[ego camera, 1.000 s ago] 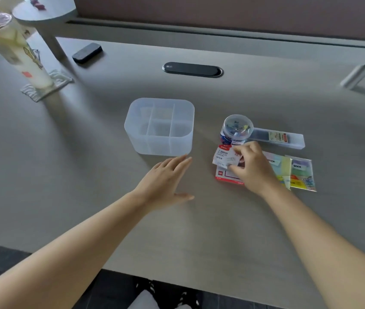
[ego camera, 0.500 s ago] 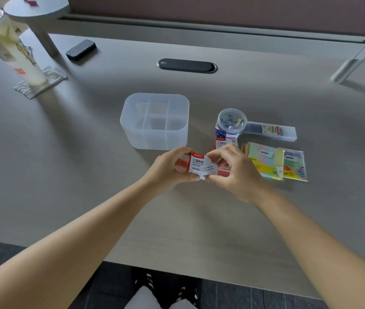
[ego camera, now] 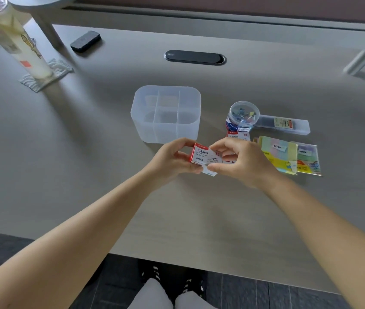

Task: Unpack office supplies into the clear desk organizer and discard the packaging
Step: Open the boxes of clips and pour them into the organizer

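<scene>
A small red and white paper clip box (ego camera: 201,155) is held just above the desk, in front of the clear desk organizer (ego camera: 166,112). My left hand (ego camera: 172,159) grips its left end and my right hand (ego camera: 239,161) pinches its right end. The organizer has several compartments and looks empty. To its right stands a clear round jar of binder clips (ego camera: 243,117). Another red and white box (ego camera: 237,136) lies partly hidden behind my right hand. Two sticky note packs (ego camera: 279,155) (ego camera: 308,159) lie at the right, and a long clear pen case (ego camera: 284,124) lies behind them.
A tall iced drink (ego camera: 14,36) stands on a coaster (ego camera: 45,76) at the far left. Next to it rises a grey stand post (ego camera: 47,30), with a black eraser-like block (ego camera: 85,43) beside it. A black cable grommet (ego camera: 195,57) sits in the desk (ego camera: 88,175) behind the organizer.
My right hand lifted the paper clip box off the pile and brought it left. My left hand came up from the desk and took hold of the box's other end.
</scene>
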The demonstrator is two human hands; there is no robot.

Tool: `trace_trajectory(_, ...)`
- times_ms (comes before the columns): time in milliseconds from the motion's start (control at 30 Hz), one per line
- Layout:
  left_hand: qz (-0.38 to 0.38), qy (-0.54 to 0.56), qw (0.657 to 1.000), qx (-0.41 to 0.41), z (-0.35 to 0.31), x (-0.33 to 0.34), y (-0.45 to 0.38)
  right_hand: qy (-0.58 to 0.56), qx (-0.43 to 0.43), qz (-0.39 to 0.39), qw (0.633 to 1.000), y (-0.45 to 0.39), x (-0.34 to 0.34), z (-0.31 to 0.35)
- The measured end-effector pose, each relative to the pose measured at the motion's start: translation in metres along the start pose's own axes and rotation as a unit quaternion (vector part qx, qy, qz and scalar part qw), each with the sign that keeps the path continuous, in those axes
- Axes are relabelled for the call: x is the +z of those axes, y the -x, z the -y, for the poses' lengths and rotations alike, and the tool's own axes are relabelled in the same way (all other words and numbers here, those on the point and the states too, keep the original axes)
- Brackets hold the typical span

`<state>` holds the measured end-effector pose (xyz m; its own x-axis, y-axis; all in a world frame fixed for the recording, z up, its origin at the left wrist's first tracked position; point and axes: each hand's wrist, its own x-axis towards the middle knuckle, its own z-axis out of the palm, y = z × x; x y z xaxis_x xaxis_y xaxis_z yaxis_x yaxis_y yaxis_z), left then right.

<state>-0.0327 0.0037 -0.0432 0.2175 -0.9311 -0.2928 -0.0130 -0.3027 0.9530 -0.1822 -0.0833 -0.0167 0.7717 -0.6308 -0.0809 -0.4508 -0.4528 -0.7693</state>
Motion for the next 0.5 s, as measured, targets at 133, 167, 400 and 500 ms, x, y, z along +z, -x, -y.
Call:
trace_trajectory(133,-0.003,0.011,1.000,-0.001,0.004,-0.009,0.005,0.002,-0.012,0.017,1.000,-0.005,0.006,0.007)
trace_trajectory(167,-0.002,0.013,1.000,-0.001,0.003,-0.011,0.006,0.004,-0.017,0.020,1.000,-0.006,0.007,0.008)
trace_trajectory(400,-0.004,0.014,1.000,0.002,0.002,-0.034,0.011,0.013,-0.047,0.056,0.997,-0.022,0.014,0.022)
trace_trajectory(500,-0.002,0.009,1.000,-0.001,0.003,-0.045,0.009,0.016,-0.050,0.073,0.996,-0.029,0.019,0.027)
